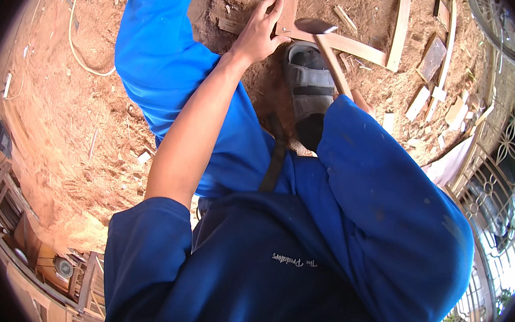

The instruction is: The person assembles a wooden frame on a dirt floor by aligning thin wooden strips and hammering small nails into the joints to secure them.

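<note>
My left hand grips the corner of a wooden frame, fingers along the edge of one board and the thumb near its lower end. From that corner a second board slants down to the right, meeting a third board. A hammer has its dark metal head just over the corner, to the right of my left hand. Its wooden handle runs down to my right hand, which is closed round it and largely hidden behind my blue-clad knee. My grey shoe is right below the joint.
Wood offcuts and a flat dark-framed panel lie on the dirt floor at right. Beyond them are a bicycle wheel and a metal grille. A pale cable curves at upper left; wooden furniture parts stand at lower left.
</note>
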`<state>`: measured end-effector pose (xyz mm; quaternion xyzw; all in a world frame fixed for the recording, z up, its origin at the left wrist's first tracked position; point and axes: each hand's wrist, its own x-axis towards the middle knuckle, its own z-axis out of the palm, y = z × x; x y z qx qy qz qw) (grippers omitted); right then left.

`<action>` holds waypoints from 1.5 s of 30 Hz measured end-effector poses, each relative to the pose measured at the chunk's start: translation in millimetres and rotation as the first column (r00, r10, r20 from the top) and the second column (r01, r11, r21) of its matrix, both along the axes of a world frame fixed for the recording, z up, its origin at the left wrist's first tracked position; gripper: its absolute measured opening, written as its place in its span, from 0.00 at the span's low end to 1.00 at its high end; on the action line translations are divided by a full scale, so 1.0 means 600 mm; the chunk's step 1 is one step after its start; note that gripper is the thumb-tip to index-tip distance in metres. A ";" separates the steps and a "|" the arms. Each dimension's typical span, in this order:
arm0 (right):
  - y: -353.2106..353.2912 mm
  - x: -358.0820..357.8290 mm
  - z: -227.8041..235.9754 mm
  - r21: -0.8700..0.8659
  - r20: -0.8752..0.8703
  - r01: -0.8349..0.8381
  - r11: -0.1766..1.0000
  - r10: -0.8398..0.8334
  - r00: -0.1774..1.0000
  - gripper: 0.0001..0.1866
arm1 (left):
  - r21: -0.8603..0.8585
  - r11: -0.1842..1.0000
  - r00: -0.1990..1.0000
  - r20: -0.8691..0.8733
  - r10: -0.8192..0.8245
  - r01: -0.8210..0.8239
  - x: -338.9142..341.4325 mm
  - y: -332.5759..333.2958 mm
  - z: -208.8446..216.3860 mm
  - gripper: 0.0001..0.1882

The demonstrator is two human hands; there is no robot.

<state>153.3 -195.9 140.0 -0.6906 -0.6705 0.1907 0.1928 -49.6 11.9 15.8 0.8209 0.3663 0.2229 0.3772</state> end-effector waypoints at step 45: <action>0.090 0.125 -0.088 -0.112 -0.108 0.680 0.724 -0.690 0.716 0.17 | -0.184 0.983 0.996 0.081 0.040 -0.024 0.075 0.044 0.042 0.36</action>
